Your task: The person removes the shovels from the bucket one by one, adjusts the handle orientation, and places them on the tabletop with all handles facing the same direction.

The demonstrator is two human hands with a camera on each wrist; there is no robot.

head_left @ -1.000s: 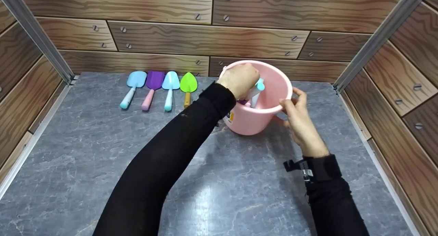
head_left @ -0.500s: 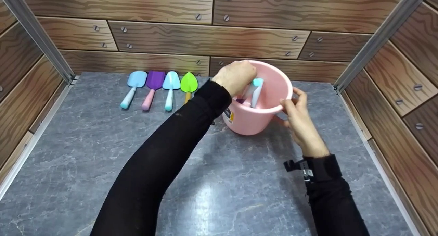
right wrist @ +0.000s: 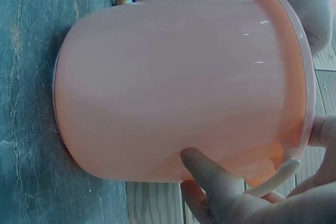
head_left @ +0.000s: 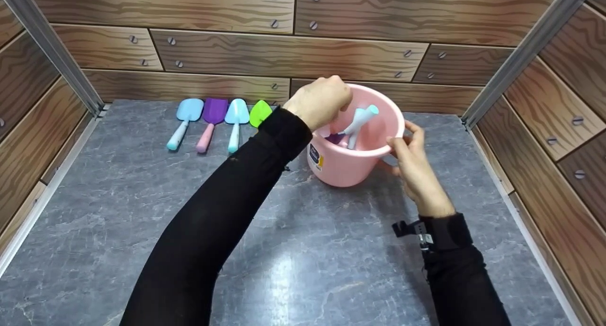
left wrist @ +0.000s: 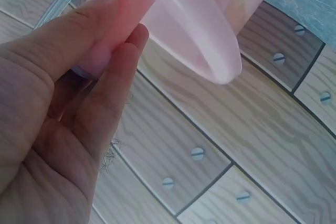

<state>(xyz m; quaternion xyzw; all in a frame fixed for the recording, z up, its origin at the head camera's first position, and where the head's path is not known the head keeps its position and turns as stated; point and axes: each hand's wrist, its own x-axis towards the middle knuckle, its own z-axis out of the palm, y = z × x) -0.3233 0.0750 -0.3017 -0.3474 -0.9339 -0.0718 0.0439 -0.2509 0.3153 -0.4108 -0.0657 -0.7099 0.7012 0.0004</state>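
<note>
A pink bucket (head_left: 342,169) stands on the grey marbled surface against the back wall. My left hand (head_left: 318,101) is over its left rim, and in the left wrist view its thumb and fingers pinch a pink handle (left wrist: 128,22). The lower end of that tool is hidden in the bucket. Pale blue handles (head_left: 362,119) cross inside, beside a purple piece (head_left: 334,138) low down. My right hand (head_left: 415,164) grips the bucket's right rim, thumb on the edge and fingers against the outer wall.
Left of the bucket lies a row of small shovels: a blue one (head_left: 189,109), a purple one (head_left: 215,110) with a pink handle, a light blue one (head_left: 236,112) and a green one (head_left: 260,112), partly hidden by the left sleeve. Wood-patterned walls (head_left: 227,51) enclose the surface.
My left hand has risen and shifted left, from inside the bucket to its left rim. A pale blue handle in the bucket now leans further right. The right hand and bucket have stayed put.
</note>
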